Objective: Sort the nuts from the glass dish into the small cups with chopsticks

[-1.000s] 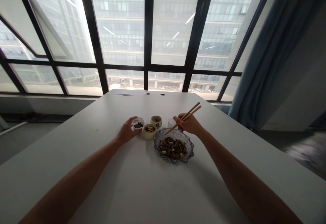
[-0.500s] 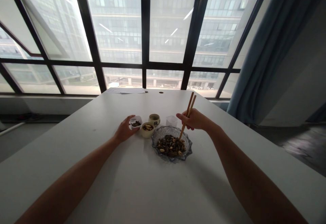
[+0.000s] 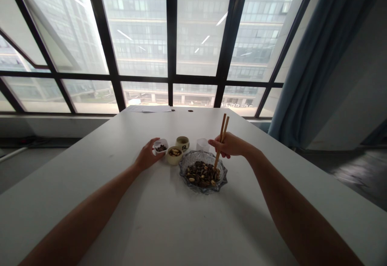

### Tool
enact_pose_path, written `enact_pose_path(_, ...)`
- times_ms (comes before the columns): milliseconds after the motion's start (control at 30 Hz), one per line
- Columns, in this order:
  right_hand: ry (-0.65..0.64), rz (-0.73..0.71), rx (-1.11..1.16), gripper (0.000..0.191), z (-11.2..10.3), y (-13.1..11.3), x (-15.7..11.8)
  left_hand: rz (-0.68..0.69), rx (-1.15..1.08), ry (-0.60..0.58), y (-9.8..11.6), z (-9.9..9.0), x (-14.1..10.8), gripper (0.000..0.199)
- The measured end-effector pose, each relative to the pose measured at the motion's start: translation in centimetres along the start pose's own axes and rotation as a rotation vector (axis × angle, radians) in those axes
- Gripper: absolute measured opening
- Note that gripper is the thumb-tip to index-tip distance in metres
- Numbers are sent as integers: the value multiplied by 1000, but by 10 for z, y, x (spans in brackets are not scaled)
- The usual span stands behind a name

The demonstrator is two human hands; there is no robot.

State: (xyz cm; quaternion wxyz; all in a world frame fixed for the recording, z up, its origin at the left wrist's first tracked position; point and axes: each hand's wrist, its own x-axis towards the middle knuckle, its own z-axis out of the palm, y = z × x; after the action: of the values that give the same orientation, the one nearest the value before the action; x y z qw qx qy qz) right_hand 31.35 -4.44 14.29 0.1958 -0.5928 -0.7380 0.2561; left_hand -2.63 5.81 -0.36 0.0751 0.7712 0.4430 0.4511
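My left hand (image 3: 148,156) is closed round the side of a small white cup (image 3: 164,142) that has dark seeds in it. Between the fingers of my right hand (image 3: 229,145) are two wooden chopsticks (image 3: 223,131), slanting down with their tips among the dark seeds and pale nuts (image 3: 200,173) in a scalloped glass bowl (image 3: 186,158). A cream cup (image 3: 174,160) holding pale nuts stands just right of the white cup. Behind it is another cream cup (image 3: 183,142) with a dark mark. A translucent cup (image 3: 202,144) stands behind the glass bowl, left of my right hand.
The white table (image 3: 169,225) reaches to the windows. Sheets of paper (image 3: 151,108) lie at its far left edge, beside two dark round spots. A blue curtain (image 3: 298,84) hangs on the right.
The chopsticks have become a little more upright and their tips sit slightly lower in the bowl. My left hand keeps its hold on the white cup.
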Motion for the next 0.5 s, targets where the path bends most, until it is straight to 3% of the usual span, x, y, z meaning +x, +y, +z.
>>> enact_pose_path(133, 64, -36, 80, 55, 1, 0, 1, 4, -3, 4, 0, 0, 0, 62)
enact_pose_path(367, 405, -112, 479, 66, -1, 4, 11, 16, -28, 97, -6, 1, 0, 60)
enact_pose_path(500, 428, -114, 569, 65, 0, 4, 15, 29, -39, 106, -8, 1, 0, 59)
